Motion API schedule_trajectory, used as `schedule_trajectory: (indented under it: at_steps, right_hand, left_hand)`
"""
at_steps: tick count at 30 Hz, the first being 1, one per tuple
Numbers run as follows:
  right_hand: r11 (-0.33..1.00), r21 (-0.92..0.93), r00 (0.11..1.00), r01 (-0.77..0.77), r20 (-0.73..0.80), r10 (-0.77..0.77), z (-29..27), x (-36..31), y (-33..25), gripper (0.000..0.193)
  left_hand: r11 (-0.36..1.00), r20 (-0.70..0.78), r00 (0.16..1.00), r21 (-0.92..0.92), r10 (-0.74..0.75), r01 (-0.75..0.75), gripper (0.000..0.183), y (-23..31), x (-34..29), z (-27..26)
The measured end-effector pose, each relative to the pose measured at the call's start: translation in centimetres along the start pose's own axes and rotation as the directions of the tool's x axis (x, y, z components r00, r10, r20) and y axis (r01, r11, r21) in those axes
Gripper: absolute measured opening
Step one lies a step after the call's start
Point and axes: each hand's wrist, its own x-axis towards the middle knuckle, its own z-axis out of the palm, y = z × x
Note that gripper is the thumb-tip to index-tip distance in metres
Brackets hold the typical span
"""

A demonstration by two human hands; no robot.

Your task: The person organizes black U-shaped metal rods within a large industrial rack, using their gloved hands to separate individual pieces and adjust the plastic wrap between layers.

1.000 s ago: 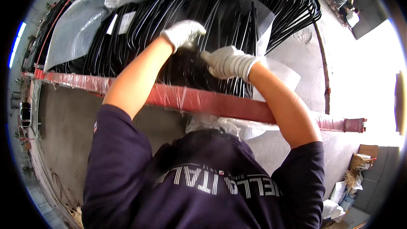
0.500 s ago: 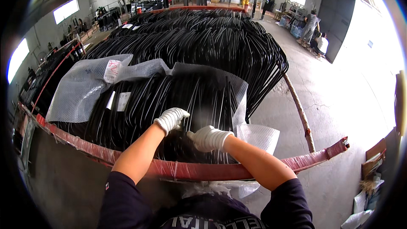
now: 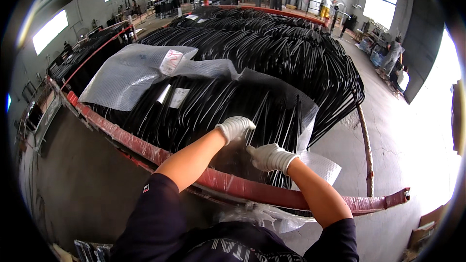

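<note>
Rows of thin black bent rods [image 3: 204, 109] lie packed together on a stand in front of me. My left hand [image 3: 237, 128], in a white knitted glove, reaches over the near row with its fingers curled down onto the rods. Slightly nearer and to the right, my right hand [image 3: 272, 158], gloved alike, is closed with its thumb and forefinger toward the left hand. A narrow gap separates the hands, and the rods just under them look blurred. The fingertips are partly hidden, so exactly how many rods each hand grips does not show.
Bubble wrap [image 3: 124, 75] bearing a white label [image 3: 171, 62] drapes over the rods. A white paper [image 3: 179, 98] lies on them. The plastic-wrapped red rail [image 3: 233, 187] crosses before me. At right stands a wooden pole [image 3: 367, 155]; beyond it, people [image 3: 392, 57] are near the wall.
My view has turned to the left, so the stack, wrap and rail sit farther right in the picture. Both hands stay over the near row, closed much as before.
</note>
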Motion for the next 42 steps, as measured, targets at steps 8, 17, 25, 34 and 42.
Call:
schedule_trajectory:
  at_steps: [8,17,25,34,42]
  right_hand:
    - [0.997,-0.028,0.987,0.07,-0.146,-0.073,0.7,0.1,0.1,0.036]
    - [0.996,-0.065,0.992,0.058,-0.108,-0.065,0.4,-0.2,0.1,0.042]
    - [0.992,-0.104,0.99,0.075,-0.11,-0.086,0.4,-0.3,0.1,0.041]
    - [0.999,-0.043,0.997,0.031,-0.065,-0.034,-0.7,-0.5,-0.9,0.036]
    - [0.995,-0.073,0.992,0.065,-0.105,-0.072,-0.7,-0.5,-0.7,0.035]
  left_hand:
    - [0.991,-0.078,0.997,-0.135,-0.028,0.017,0.055,-0.9,-0.1,-0.6]
    - [0.999,-0.044,0.999,0.034,0.001,0.0,0.063,1.2,-2.4,0.2]
    - [0.998,-0.125,0.992,-0.047,0.025,-0.031,0.034,-0.2,-0.2,0.0]
    - [0.991,-0.164,0.978,0.003,0.132,-0.133,0.026,0.4,-2.3,0.7]
    - [0.979,-0.22,0.961,-0.071,0.169,-0.189,0.029,0.1,-3.1,0.6]
